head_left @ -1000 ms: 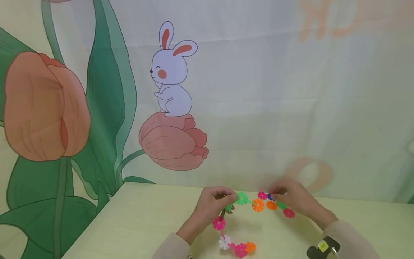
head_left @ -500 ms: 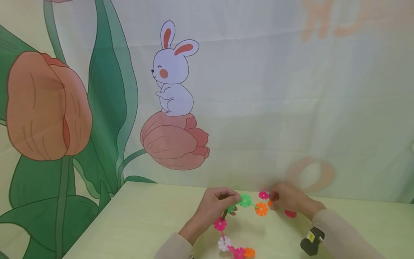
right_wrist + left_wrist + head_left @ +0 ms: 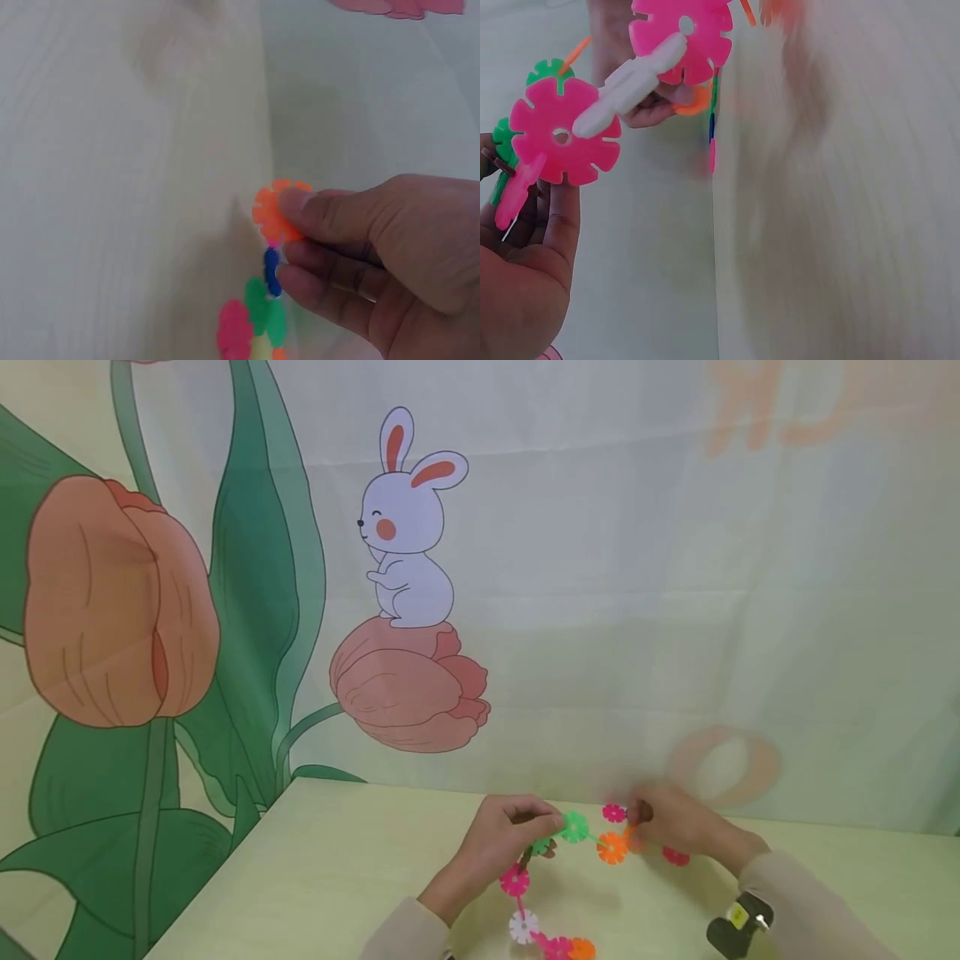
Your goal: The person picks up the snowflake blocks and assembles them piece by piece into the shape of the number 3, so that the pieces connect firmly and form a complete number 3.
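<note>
Orange notched disc (image 3: 266, 214) and disc chain (image 3: 512, 876) sit pinched in hands (image 3: 501, 835) (image 3: 672, 820).

Notched discs (image 3: 549, 114) smooth plastic; tabletop (image 3: 300, 877) matt, perhaps wood-grained (blurred); backdrop (image 3: 600, 610) creased cloth.

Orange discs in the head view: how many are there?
3: an upper orange disc on the chain, between left hand and right hand; a lower orange disc at the chain's near end; a third orange disc pinched by the right hand. More may be hidden there.
</note>
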The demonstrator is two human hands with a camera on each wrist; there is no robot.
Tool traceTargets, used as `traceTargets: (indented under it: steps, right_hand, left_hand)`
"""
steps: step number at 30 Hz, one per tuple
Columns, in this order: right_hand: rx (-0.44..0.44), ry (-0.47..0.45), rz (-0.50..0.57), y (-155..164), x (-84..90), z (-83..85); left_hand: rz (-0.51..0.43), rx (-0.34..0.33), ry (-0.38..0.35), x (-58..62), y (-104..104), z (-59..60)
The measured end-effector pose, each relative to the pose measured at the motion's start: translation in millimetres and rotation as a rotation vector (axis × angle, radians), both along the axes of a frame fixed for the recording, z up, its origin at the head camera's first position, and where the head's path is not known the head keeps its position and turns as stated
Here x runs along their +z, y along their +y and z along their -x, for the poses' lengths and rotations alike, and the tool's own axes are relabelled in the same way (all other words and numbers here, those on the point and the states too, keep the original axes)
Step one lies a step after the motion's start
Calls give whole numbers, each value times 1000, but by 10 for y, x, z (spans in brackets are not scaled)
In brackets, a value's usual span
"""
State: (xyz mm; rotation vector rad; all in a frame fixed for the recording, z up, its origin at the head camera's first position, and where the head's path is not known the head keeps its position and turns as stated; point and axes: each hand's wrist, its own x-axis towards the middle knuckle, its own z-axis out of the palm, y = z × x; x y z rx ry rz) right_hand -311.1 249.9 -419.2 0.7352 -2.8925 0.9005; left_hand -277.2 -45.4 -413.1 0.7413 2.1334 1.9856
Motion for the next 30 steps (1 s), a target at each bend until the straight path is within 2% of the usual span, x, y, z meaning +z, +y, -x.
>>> traceTargets:
  steps: [3, 8, 13, 21, 26, 30]
  right_hand:
    - [43, -11, 87, -21, 85, -27]
    - [98, -92, 270, -130, 281, -115]
    - [74, -140, 405, -231, 389, -242]
    - [-14, -163, 624, -361, 296, -358]
    - [30, -192, 746, -422, 209, -361]
    - [64, -208, 771, -445, 174, -355]
  left_hand:
    - [7, -8, -6, -1, 6, -1]
    - [7, -13, -20, 6, 21, -9]
    - [1, -24, -28, 9, 37, -23]
    - [3, -47, -38, -5, 62, -35]
    - [4, -57, -45, -11, 72, -37]
    - [9, -66, -49, -8, 77, -41]
